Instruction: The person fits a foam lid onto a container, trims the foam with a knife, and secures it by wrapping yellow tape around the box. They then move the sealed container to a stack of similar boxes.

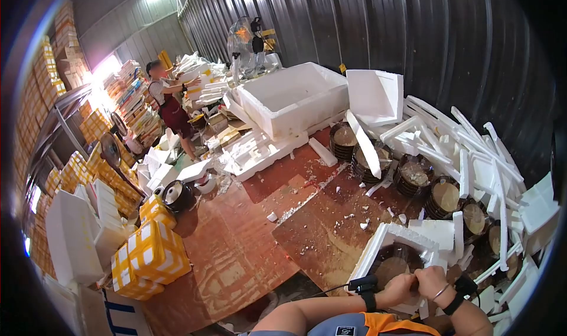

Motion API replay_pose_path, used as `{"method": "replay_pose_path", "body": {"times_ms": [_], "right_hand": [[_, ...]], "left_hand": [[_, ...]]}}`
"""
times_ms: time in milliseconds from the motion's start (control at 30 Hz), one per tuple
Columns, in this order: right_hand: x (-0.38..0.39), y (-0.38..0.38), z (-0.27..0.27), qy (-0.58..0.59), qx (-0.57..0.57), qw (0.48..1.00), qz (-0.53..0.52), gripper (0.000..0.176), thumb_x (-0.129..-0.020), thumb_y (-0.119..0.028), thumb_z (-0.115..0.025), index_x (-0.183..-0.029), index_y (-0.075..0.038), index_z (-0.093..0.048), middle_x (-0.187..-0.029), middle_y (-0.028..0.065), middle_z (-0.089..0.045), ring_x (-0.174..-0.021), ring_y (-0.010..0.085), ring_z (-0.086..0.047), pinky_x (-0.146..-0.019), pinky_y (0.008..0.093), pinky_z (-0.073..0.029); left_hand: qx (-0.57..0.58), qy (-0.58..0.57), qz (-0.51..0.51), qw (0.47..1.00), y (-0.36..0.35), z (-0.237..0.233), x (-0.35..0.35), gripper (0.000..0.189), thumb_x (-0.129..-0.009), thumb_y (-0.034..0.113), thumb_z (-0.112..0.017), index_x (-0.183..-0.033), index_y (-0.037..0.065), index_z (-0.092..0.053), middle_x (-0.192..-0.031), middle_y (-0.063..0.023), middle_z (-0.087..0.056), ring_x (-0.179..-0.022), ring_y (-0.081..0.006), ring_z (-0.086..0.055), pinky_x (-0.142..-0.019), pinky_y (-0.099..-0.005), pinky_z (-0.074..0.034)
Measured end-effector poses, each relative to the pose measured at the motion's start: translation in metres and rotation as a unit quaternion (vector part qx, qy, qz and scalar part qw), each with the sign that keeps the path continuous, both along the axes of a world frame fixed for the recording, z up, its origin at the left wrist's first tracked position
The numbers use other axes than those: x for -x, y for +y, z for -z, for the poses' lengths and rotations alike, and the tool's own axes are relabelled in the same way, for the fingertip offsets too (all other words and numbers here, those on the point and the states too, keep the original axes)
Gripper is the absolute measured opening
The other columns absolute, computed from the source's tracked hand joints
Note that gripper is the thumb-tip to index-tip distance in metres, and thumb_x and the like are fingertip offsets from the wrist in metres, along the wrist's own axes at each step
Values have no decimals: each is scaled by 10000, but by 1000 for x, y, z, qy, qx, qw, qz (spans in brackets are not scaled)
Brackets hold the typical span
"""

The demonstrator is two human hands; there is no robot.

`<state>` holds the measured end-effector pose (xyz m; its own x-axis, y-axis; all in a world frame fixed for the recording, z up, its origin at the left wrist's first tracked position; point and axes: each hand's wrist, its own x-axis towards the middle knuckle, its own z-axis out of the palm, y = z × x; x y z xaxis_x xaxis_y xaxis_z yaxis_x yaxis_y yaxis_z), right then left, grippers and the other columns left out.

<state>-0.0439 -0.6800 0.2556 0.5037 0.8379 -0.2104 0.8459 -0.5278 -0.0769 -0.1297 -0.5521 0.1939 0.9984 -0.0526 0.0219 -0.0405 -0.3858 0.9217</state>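
Note:
My left hand [398, 290] and my right hand [431, 281] are close together at the lower right, both with fingers curled in. Whatever they grip, if anything, is hidden. Just beyond them a white foam box [367, 258] with broken edges lies on the floor. Inside it is a dark-rimmed round dish [397, 259], partly covered by the hands. A loose slab of white foam [436, 232] lies at the far side of this box.
Stacks of dark round dishes [444, 197] curve along the right, backed by broken foam pieces [495, 169]. A large white foam tub [295, 102] stands by the wall. Taped yellow-and-white boxes [155, 250] sit left on the reddish floor boards [230, 259]. Another person [171, 105] stands farther back.

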Motion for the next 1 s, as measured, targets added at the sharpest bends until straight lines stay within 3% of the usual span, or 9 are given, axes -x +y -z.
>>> {"method": "replay_pose_path", "body": {"times_ms": [333,433,567,633,767,833,1000], "right_hand": [[1,0,4,-8,-27,1000,7,71,-736,-136,-642,-761,-74,-666,-670,173,-658,-692,353,-690,-645,447,-541],[2,0,3,-10,-32,999,-4,62,-755,-120,-634,-766,-64,-659,-660,172,-659,-678,345,-692,-630,437,-539],[5,2,11,-14,-38,999,22,77,-725,-113,-638,-784,-64,-626,-667,182,-649,-685,366,-681,-640,449,-536],[5,1,13,-8,-47,999,21,81,-726,-109,-637,-791,-63,-619,-667,184,-647,-681,370,-678,-638,452,-535],[4,-1,9,-4,-59,998,25,87,-734,-102,-634,-809,-61,-619,-675,188,-648,-690,378,-674,-650,460,-534],[0,1,0,1,-50,999,15,91,-737,-101,-636,-819,-64,-622,-684,186,-651,-702,379,-676,-663,463,-536],[-5,-1,0,14,-18,1000,-8,105,-765,-117,-632,-855,-64,-619,-712,184,-665,-727,379,-684,-694,470,-537]], "left_hand": [[-80,-9,9,997,-7,23,-3,236,-778,54,-632,-985,-40,-570,-839,-276,-645,-846,-462,-641,-715,-493,-520],[-83,14,8,996,-2,-10,1,226,-774,51,-629,-968,-50,-573,-844,-271,-644,-841,-461,-641,-720,-485,-525],[-131,30,40,990,0,-10,0,218,-768,49,-629,-952,-57,-575,-831,-256,-647,-820,-463,-641,-714,-488,-530],[-114,-36,0,993,0,-11,3,226,-750,45,-639,-941,-58,-580,-806,-231,-651,-808,-463,-643,-720,-488,-532],[-116,-18,-10,993,-3,-10,-1,239,-753,57,-660,-950,-53,-579,-810,-241,-652,-822,-459,-642,-740,-485,-528],[-115,51,0,992,-4,-1,-5,265,-768,96,-696,-959,-43,-577,-849,-267,-649,-857,-457,-637,-759,-483,-520],[-94,0,20,995,-1,11,-5,341,-777,165,-742,-997,-29,-569,-883,-281,-649,-867,-465,-630,-744,-496,-512]]}}
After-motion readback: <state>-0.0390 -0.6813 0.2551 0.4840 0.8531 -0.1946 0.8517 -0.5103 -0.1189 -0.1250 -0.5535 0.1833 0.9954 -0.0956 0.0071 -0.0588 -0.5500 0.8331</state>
